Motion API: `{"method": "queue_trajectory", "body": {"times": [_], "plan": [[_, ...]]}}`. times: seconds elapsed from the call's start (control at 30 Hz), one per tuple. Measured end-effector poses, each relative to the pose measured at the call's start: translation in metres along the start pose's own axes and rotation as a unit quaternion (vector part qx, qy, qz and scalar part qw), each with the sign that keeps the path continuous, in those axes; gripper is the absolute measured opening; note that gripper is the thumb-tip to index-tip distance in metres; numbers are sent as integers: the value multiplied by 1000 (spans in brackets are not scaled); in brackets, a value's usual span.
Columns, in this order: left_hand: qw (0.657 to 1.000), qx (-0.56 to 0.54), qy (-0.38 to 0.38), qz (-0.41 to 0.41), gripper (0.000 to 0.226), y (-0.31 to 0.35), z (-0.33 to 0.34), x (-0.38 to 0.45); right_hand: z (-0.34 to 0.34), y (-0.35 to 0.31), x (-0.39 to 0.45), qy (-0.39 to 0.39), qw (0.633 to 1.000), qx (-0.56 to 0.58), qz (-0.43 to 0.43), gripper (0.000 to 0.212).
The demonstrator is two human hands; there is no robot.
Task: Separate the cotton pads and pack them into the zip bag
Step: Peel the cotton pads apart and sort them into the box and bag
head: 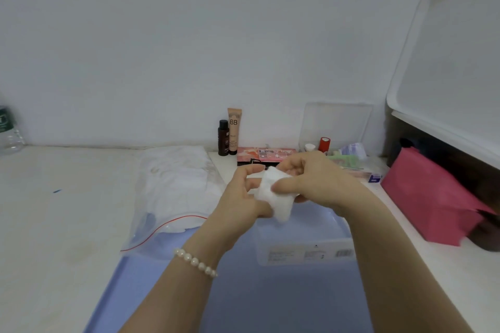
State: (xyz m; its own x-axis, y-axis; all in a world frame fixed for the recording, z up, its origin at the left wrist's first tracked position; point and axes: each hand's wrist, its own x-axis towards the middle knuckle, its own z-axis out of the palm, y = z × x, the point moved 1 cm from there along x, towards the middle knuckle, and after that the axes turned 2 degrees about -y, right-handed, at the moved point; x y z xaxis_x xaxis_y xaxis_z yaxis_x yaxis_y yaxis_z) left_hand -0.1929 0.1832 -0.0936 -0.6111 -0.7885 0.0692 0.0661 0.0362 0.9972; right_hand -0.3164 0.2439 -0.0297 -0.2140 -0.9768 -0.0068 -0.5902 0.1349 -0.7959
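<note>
Head view: mid-task. Zip bag [173, 197] flat on table left of hands, mouth toward camera, already well filled with white pads. Cotton pads [276, 194] held between both hands above blue tray [162, 292]. Left hand [243, 197] gripping wad, right hand [311, 181] thumb and fingers pinching its top layer. Peeling and bagging of this wad left.

Two bare forearms enter from the lower frame, sleeveless. The left wrist wears a bracelet of round white pearl beads [195, 262], lower centre-left.
</note>
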Motion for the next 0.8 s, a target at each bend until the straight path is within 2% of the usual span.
{"method": "queue_trajectory", "body": {"times": [0.07, 0.17, 0.27, 0.37, 0.5, 0.8], "plan": [[1000, -7, 16, 1, 65, 1, 2, 0, -1, 5, 5, 55, 998, 29, 27, 18], [995, -10, 99, -4, 51, -1, -3, 4, -9, 16, 12, 113, 990, 41, 70, 18], [987, -19, 156, -39, 38, -8, -9, 10, -8, 27, 15, 95, 987, -29, 129, 26], [984, -29, 150, -88, 30, -13, -8, 14, 5, 32, 18, 57, 978, -101, 174, 20], [982, -41, 136, -122, 28, -14, -7, 14, 24, 35, 24, 62, 965, -192, 168, 21], [981, -57, 130, -129, 30, -13, -9, 13, 52, 38, 37, 47, 973, -187, 129, 29]]}}
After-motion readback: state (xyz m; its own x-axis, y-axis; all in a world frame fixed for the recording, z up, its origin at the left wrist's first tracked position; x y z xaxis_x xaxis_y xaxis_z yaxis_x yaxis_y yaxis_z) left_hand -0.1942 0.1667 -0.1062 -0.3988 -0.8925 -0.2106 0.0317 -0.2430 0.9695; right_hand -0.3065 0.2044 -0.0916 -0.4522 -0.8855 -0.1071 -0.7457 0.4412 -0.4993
